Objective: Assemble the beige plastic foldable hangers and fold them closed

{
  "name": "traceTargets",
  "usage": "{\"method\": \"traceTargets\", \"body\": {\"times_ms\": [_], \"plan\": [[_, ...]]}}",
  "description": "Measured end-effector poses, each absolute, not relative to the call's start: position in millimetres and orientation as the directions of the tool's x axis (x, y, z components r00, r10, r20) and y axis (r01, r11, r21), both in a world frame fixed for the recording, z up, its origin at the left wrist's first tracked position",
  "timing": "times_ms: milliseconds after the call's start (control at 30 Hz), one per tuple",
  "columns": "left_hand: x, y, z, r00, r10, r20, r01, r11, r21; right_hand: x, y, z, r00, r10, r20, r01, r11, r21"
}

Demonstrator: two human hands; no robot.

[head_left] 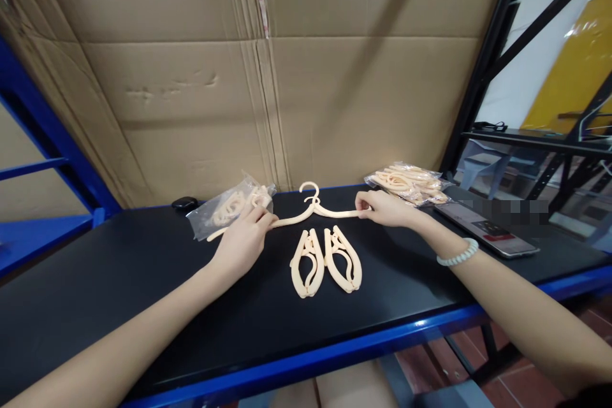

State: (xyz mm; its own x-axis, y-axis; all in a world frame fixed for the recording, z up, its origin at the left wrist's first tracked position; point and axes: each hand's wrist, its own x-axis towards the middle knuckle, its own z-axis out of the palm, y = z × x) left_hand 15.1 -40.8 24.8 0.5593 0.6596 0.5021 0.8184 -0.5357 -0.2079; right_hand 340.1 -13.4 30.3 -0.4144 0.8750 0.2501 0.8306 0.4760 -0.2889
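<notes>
A cream plastic folding hanger [292,221] is spread out with its hook upward, in the middle of the black table. My left hand [242,234] is closed on its left arm, whose tip sticks out past my fingers. My right hand [382,207] pinches the end of the right arm. Nearer to me lie two folded hangers side by side, the left one [297,274] and the right one [354,271]. Behind my left hand is a clear plastic bag [203,220] with cream hangers inside, partly hidden by the hand.
A second clear bag [411,182] of cream hangers lies behind my right hand. A phone [488,229] rests at the right of the table, a small black object [184,204] at the back left. Cardboard sheets [191,95] stand along the back; a blue rail [335,347] edges the front.
</notes>
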Motion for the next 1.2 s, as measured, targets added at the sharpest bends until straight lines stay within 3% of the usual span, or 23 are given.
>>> {"method": "traceTargets", "body": {"times_ms": [200, 333, 600, 767, 900, 1000, 1067, 1200], "plan": [[16.9, -58.3, 43.5, 0.424, 0.682, 0.595, 0.904, -0.28, -0.323, 346.7, -18.4, 42.9, -0.434, 0.805, 0.405, 0.746, 0.573, -0.34], [16.4, -58.4, 41.6, 0.402, 0.652, 0.643, 0.914, -0.25, -0.319, 343.9, -22.5, 45.8, -0.467, 0.769, 0.436, 0.729, 0.614, -0.303], [11.4, -48.5, 36.6, 0.337, 0.621, 0.708, 0.895, -0.444, -0.036, 337.1, -26.0, 43.1, -0.527, 0.76, 0.381, 0.719, 0.637, -0.276], [9.8, -46.5, 32.0, 0.345, 0.587, 0.732, 0.786, -0.608, 0.117, 338.3, -23.7, 40.9, -0.489, 0.781, 0.388, 0.736, 0.609, -0.297], [12.2, -46.1, 29.8, 0.366, 0.626, 0.689, 0.712, -0.665, 0.227, 341.3, -19.9, 39.5, -0.475, 0.774, 0.417, 0.737, 0.61, -0.293], [13.2, -45.8, 29.9, 0.376, 0.627, 0.682, 0.694, -0.679, 0.242, 341.3, -18.7, 38.4, -0.476, 0.718, 0.508, 0.761, 0.626, -0.172], [12.9, -44.8, 29.7, 0.4, 0.599, 0.694, 0.674, -0.705, 0.22, 339.8, -20.1, 38.0, -0.481, 0.63, 0.61, 0.8, 0.599, 0.012], [12.0, -42.3, 28.3, 0.388, 0.592, 0.706, 0.628, -0.731, 0.267, 333.8, -28.8, 38.7, -0.503, 0.505, 0.702, 0.862, 0.359, 0.359]]}}
